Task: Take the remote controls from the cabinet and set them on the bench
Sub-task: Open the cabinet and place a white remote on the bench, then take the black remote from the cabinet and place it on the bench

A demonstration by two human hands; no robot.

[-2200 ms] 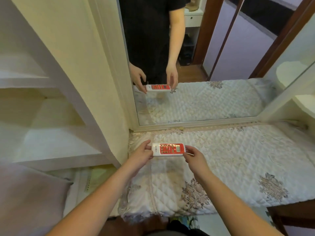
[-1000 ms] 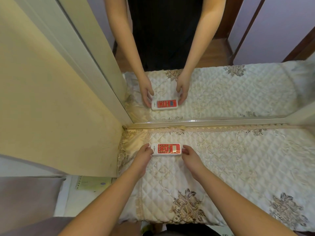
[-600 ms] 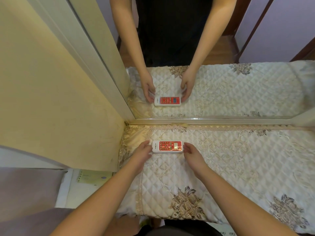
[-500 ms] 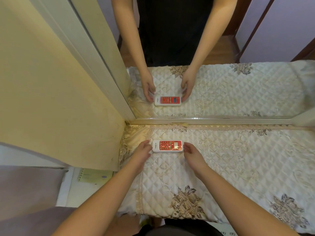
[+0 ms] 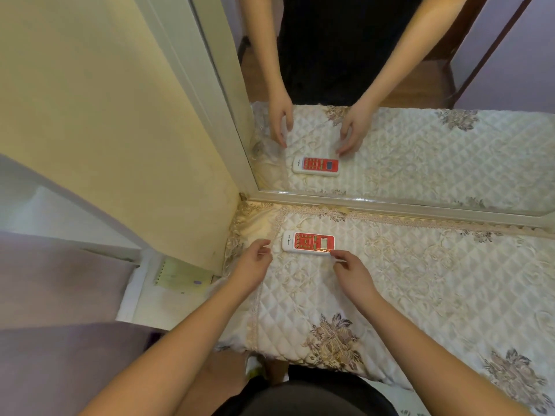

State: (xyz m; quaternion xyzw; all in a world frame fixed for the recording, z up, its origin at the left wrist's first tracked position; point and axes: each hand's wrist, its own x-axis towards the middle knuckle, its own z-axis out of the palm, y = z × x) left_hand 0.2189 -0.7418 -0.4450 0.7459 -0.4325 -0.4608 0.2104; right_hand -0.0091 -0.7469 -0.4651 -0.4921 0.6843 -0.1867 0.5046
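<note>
One remote (image 5: 308, 242) lay flat on the tabletop (image 5: 420, 280) near the mirror (image 5: 390, 115); both hands, left (image 5: 252, 262) and right (image 5: 353, 273), hovered beside it, fingers loosely curled, pinching nothing.

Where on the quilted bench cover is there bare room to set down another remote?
The widest bare stretch runs right of the remote, between the mirror frame and the cover's front edge. Crowded: the left corner by the cabinet wall, where the left hand and right hand flank the remote.

Both hands, left hand (image 5: 253, 261) and right hand (image 5: 353, 273), now off the remote (image 5: 308, 242).
</note>
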